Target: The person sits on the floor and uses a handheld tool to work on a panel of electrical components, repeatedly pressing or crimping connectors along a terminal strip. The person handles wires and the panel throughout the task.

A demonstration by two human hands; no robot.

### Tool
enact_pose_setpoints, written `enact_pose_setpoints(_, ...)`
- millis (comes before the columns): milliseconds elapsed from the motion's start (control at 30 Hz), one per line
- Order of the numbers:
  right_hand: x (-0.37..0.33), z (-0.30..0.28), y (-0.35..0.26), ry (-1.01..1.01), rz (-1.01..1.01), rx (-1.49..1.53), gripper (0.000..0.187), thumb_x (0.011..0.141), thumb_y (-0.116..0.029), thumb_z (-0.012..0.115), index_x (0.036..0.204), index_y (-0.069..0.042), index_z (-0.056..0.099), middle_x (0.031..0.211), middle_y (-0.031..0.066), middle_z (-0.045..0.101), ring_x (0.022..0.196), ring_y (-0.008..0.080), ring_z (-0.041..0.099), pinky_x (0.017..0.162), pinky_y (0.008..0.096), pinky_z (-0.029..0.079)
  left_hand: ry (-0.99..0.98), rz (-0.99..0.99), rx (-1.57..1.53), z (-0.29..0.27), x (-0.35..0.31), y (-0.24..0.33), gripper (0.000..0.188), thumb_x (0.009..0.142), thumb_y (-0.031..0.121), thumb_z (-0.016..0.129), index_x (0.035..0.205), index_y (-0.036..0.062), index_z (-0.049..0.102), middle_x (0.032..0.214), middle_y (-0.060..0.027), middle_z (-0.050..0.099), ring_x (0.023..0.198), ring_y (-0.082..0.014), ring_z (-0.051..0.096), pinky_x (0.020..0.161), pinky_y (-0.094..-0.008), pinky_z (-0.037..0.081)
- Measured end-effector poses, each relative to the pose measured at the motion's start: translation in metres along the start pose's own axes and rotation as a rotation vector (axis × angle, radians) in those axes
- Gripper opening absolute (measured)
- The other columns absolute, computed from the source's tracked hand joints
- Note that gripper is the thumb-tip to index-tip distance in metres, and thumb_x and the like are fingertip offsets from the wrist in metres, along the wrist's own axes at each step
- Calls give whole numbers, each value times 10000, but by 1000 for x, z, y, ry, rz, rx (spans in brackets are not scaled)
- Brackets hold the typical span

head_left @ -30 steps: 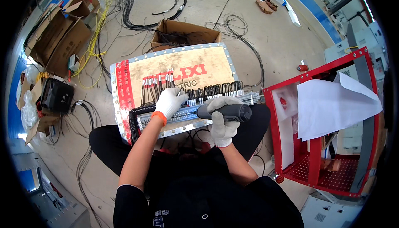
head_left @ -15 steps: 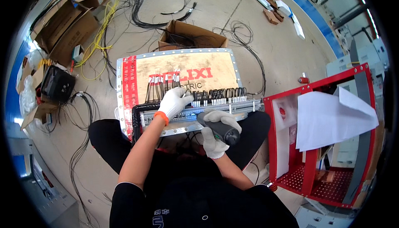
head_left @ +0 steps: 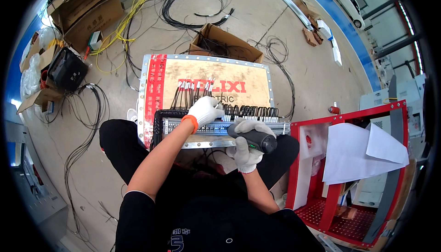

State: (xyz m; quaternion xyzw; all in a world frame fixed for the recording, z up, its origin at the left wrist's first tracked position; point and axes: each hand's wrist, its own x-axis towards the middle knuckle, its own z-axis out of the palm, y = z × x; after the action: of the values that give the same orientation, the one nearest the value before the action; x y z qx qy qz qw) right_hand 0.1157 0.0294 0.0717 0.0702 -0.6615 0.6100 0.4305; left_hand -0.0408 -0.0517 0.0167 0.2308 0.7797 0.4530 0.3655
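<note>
A metal rail with a terminal strip (head_left: 177, 126) lies across the near side of a box top, over my knees. My left hand (head_left: 205, 111), in a white glove with an orange cuff, pinches at a black wire by the strip; its fingertips partly hide the wire. To its right, a row of looped black wires (head_left: 257, 111) with white sleeves runs into the strip. Loose sleeved wires (head_left: 187, 96) stand up beyond the hand. My gloved right hand (head_left: 248, 157) is closed around a black cordless screwdriver (head_left: 261, 141), its front end pointing at the strip beside my left hand.
The metal-edged box (head_left: 250, 70) serves as a work surface. Behind it stands an open carton (head_left: 225, 45) with cables. On the right is a red metal frame (head_left: 331, 206) with white paper (head_left: 349, 155) over it. Black cables (head_left: 89, 128) and yellow cables (head_left: 120, 31) lie on the floor.
The view has shifted, so the scene sits slightly differently. My left hand stays at the wires and my right keeps hold of the screwdriver, close to the strip.
</note>
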Motion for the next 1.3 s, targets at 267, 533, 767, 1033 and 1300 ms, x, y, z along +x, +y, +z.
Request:
enact_pose_setpoints(267,-5,-4,4,15,-36,-49,497,918,-150,720,1280,-108,382,1042,117,576,913,229,623,966,538,527,139,86,242,9,-4,-1,278,818,291,701,839,14,686,934,-187,654,886,-373,649,816,-452,506)
enact_pose_setpoints(533,-4,-4,6,19,-43,-84,490,931,-193,715,1280,-103,383,1047,112,576,910,224,622,968,548,521,204,126,350,17,-2,-7,270,847,290,684,877,22,699,1069,-176,645,967,-383,644,870,-470,516)
enact_pose_setpoints(767,-4,-6,6,16,13,-82,508,923,-213,734,1276,-101,386,1050,110,572,908,218,624,973,549,515,78,136,274,5,-4,-4,234,840,264,692,852,31,687,1000,-168,642,958,-374,638,855,-463,498)
enact_pose_setpoints(1033,-3,-7,7,-11,8,-129,554,860,-37,742,1275,-114,384,1035,104,572,935,222,620,989,543,507,118,157,315,12,-2,-5,203,816,254,698,808,52,688,973,-159,646,921,-365,651,845,-465,507)
enact_pose_setpoints(1300,-2,-7,7,-30,56,-104,587,821,44,736,1265,-111,385,1037,111,574,935,228,620,983,507,515,136,160,285,12,-2,-8,187,803,238,693,805,51,690,946,-147,649,898,-359,652,828,-458,512)
